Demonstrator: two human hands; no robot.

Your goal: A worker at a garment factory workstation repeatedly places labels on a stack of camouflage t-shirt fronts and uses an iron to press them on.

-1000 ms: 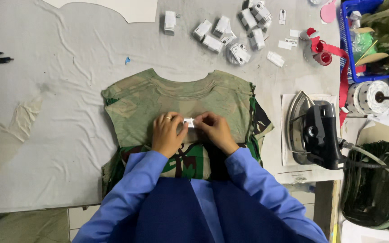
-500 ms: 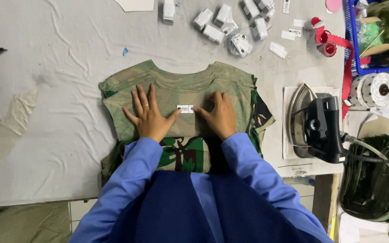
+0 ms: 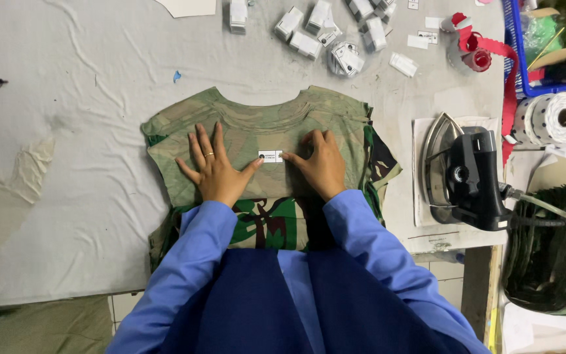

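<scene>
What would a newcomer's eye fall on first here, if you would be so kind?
Centre stage, the left hand lies flat and the right hand presses fingertips on a faded green camouflage T-shirt, flanking a small white rectangular label. To the right, a black and silver clothes iron rests on its white pad.

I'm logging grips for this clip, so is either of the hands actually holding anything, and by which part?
Nothing is gripped. The left hand lies flat, fingers spread, on the camouflage shirt. The right hand presses its fingertips at the right edge of the small white label.
</scene>
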